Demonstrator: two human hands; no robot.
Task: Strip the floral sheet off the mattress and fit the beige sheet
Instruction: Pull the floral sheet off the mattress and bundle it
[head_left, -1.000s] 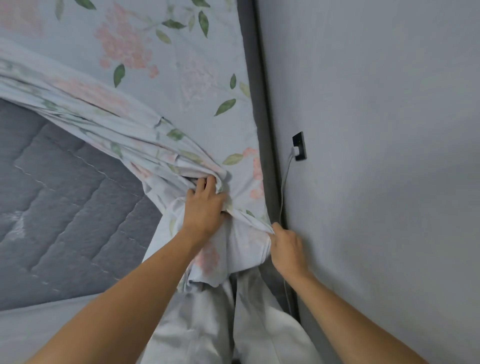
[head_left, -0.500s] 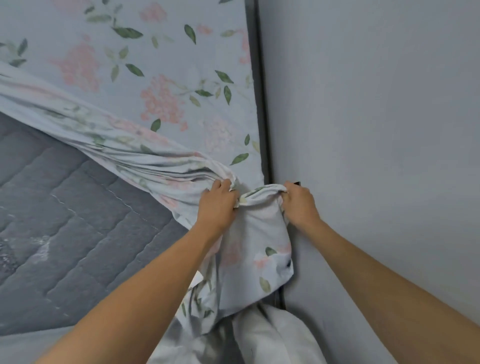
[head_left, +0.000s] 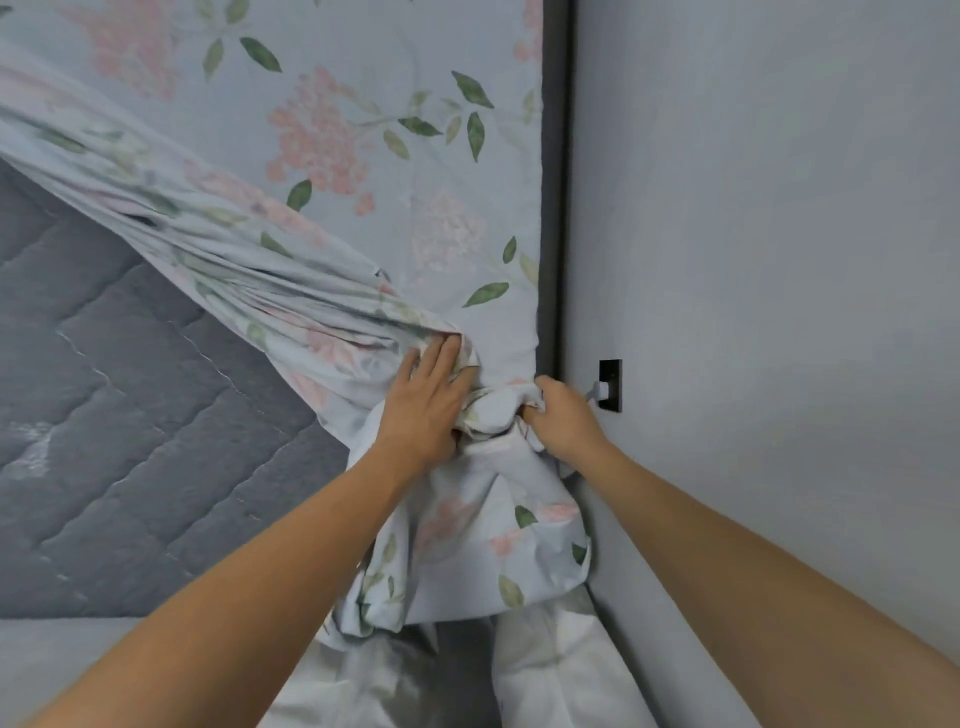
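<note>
My left hand (head_left: 426, 410) lies on the gathered floral sheet (head_left: 332, 130), fingers nearly straight, thumb side tucked into the bunch. My right hand (head_left: 563, 418) is curled tight around the same bunch beside the wall (head_left: 753, 208). The sheet is peeled off the near grey mattress (head_left: 114, 395), still covering the far part.

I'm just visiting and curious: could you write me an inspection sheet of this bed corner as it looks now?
Surface: grey quilted mattress, partly bare.
Job's things: floral sheet peeled back diagonally, bunched at the wall side; beige sheet not seen.
Clutter: white cloth below the bunch.
Hands: left hand lies on the gathered folds; right hand grips the bunch.
Cables: white plug in black socket.
Surroundings: grey wall.
</note>
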